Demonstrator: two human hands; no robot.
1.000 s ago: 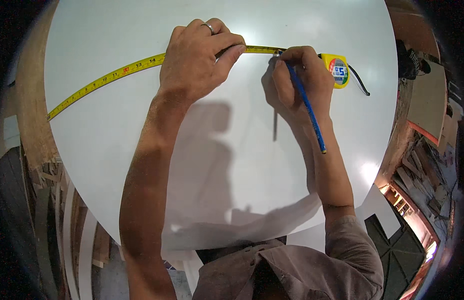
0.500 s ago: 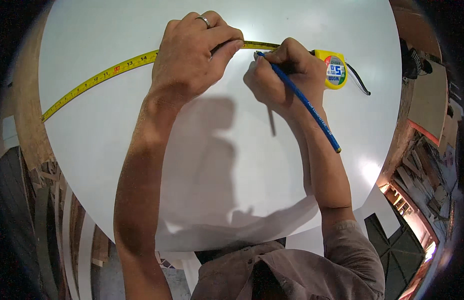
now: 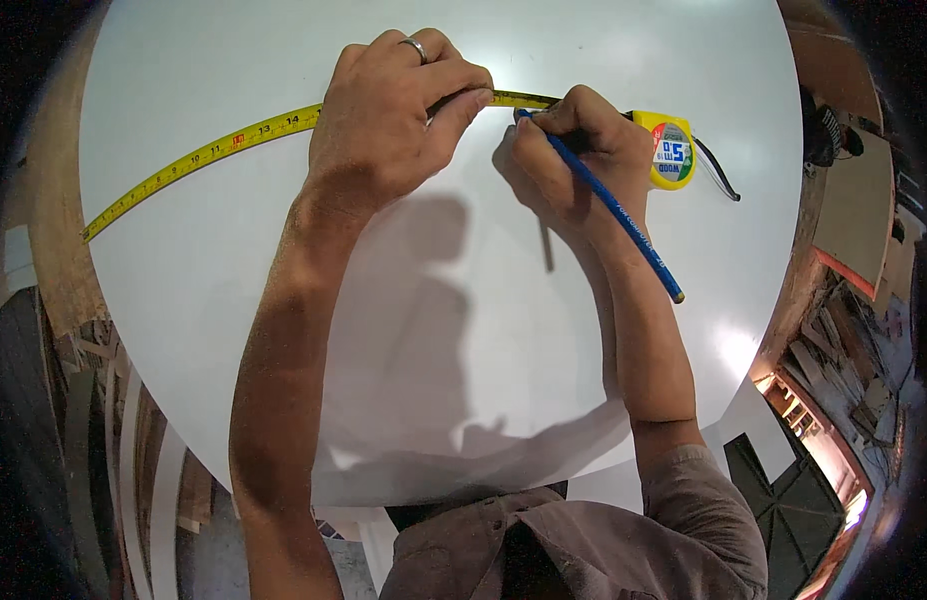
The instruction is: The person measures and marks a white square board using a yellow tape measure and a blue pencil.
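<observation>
To the far left of the left hand, a brown wooden board (image 3: 58,270) is seen beyond the edge of the white worktop (image 3: 213,280), with long strips (image 3: 166,500) stacked below it. The yellow tape blade (image 3: 215,150) is laid across the worktop, its free end being placed at the left edge, well apart from the left hand (image 3: 393,115). The blade is passed beneath that hand, whose fingers are bent over it and whose thumb is directed toward the right hand; whether the blade is pinched or merely pressed cannot be told. A ring (image 3: 417,48) is worn on one finger of the left hand. To the right of this hand, a short length of blade is exposed. The blue pencil (image 3: 605,194) is gripped between the thumb and fingers of the right hand (image 3: 603,140), its point being held near the lower edge of the blade and its rear end slanted back over the right forearm. Just beside the right hand, on its right, the yellow tape case (image 3: 669,150) is rested on the worktop, with a black strap (image 3: 718,170) extended from it. Farther right of that hand, scrap wood (image 3: 833,350) is piled beyond the worktop.
</observation>
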